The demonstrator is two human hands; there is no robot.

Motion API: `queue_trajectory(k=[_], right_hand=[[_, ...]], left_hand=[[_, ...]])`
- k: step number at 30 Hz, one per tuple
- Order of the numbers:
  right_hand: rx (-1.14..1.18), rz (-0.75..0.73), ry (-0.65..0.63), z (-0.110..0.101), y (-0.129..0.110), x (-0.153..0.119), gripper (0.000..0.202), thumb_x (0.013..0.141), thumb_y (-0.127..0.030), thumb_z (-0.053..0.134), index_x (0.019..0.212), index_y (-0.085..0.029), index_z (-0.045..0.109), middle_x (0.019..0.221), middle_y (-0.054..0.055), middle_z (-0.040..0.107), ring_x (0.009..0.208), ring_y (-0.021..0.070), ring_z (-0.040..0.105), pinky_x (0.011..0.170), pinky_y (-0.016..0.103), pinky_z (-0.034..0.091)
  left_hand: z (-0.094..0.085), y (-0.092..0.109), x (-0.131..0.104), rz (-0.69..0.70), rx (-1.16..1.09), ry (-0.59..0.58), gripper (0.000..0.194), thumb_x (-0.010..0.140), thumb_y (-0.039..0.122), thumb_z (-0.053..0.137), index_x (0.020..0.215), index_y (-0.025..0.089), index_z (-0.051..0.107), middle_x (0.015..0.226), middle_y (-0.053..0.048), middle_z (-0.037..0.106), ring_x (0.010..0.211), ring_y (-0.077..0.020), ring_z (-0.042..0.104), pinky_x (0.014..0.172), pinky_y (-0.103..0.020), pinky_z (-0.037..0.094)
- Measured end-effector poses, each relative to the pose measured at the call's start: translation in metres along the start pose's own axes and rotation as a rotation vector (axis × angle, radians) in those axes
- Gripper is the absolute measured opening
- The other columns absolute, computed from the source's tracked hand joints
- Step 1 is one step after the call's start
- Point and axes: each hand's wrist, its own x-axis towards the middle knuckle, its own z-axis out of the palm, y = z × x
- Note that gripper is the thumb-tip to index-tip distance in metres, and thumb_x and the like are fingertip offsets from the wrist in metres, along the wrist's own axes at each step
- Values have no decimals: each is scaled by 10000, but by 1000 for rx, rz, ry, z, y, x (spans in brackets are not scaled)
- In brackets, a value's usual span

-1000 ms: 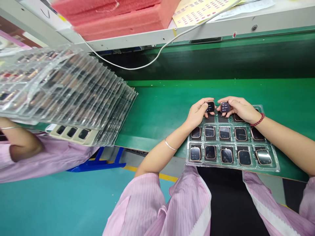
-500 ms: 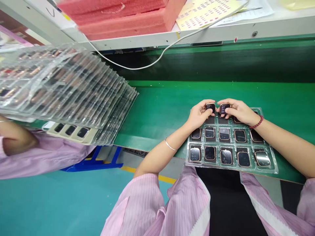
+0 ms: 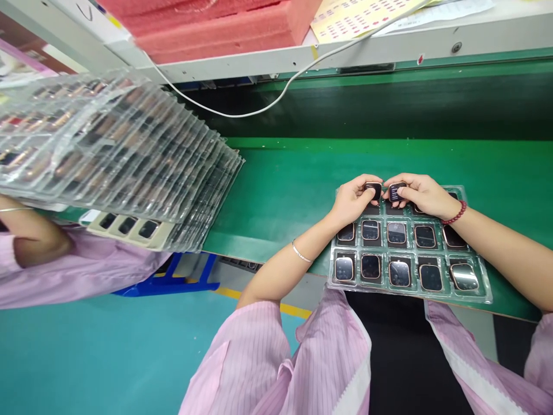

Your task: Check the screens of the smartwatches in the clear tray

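My left hand (image 3: 352,199) is closed on a smartwatch body (image 3: 372,188) with a gold rim and no strap, its thumb on the dark screen. A similar smartwatch body (image 3: 394,193), showing lines of white text, is gripped in my right hand (image 3: 419,195), the thumb on its right side. Both are held side by side over the back row of a clear plastic tray (image 3: 479,294). In the tray's front rows, several more watch bodies (image 3: 399,273) lie face up in compartments. My hands and wrists hide part of the back row.
At the left rises a tall stack of clear trays (image 3: 129,150) filled with watch bodies. A co-worker's arm (image 3: 38,236) is beside it, near a beige holder (image 3: 158,237). Above the green bench (image 3: 280,190), a white cable (image 3: 242,116) droops from a shelf bearing red foam (image 3: 224,34).
The left watch's screen showed text and now looks mostly dark. The right watch has tilted slightly. Both hands keep their grip, and the whole view has shifted a little.
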Motion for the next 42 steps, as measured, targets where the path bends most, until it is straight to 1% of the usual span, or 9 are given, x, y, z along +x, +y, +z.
queue_trajectory(k=[7, 12, 18, 21, 25, 32, 35, 38, 42], right_hand=[[-11, 8, 2, 0, 0, 0, 196, 871, -305, 684, 1036, -204, 715, 956, 66, 759, 721, 170, 700, 648, 304, 618], [-3, 11, -7, 0, 0, 0, 209, 877, -281, 665, 1066, -204, 708, 951, 60, 761, 700, 157, 695, 639, 294, 618], [-15, 3, -9, 0, 0, 0, 191, 888, -286, 671, 1055, -201, 710, 961, 71, 755, 715, 165, 701, 649, 302, 624], [-18, 3, -4, 0, 1, 0, 243, 879, -280, 669, 1107, -201, 697, 971, 71, 750, 717, 168, 702, 635, 300, 624], [-23, -57, 11, -1, 4, 0, 401, 817, -237, 698, 1214, -206, 650, 1074, 77, 735, 797, 182, 713, 652, 302, 630], [-36, -65, -19, -1, 6, 0, 448, 796, -201, 673, 1242, -204, 631, 1109, 85, 733, 830, 190, 726, 694, 323, 639], [-54, -69, -21, -1, 6, 0, 422, 803, -207, 661, 1224, -201, 646, 1089, 84, 738, 826, 198, 731, 695, 331, 640], [-54, -67, -26, -1, 5, 0, 427, 798, -209, 670, 1224, -201, 648, 1099, 86, 740, 831, 201, 736, 700, 333, 641], [-65, -64, -24, -1, 5, 0, 394, 816, -224, 659, 1209, -199, 663, 1092, 86, 745, 824, 194, 737, 696, 322, 639]], left_hand=[[1, 0, -1, -23, -10, 6, 224, 894, 252, 586, 1086, 158, 653, 911, -45, 722, 709, -120, 676, 688, -258, 568], [1, -2, 0, -38, 4, 15, 236, 894, 269, 592, 1095, 161, 652, 931, -49, 719, 725, -134, 682, 718, -290, 577], [1, 0, 0, -39, 4, 10, 233, 891, 241, 575, 1096, 157, 645, 919, -44, 712, 709, -122, 674, 717, -279, 577], [1, 0, 0, -38, -3, 12, 236, 872, 205, 566, 1092, 155, 638, 960, -52, 708, 727, -120, 672, 725, -278, 584], [2, -3, 0, -6, -28, 28, 322, 801, 149, 614, 1123, 166, 619, 1037, -56, 697, 860, -139, 676, 804, -283, 587], [1, -7, 1, 13, -11, 45, 326, 802, 187, 642, 1126, 175, 618, 1039, -58, 691, 839, -136, 663, 759, -262, 575], [0, -7, 1, 15, -7, 48, 326, 809, 185, 632, 1133, 173, 614, 1022, -55, 692, 798, -126, 659, 745, -258, 570], [0, -6, 1, 13, -2, 51, 343, 800, 171, 626, 1142, 174, 610, 1018, -56, 690, 840, -140, 667, 760, -261, 569], [0, -6, 1, 22, 3, 38, 356, 798, 177, 615, 1153, 171, 606, 1054, -66, 689, 825, -137, 663, 757, -269, 569]])
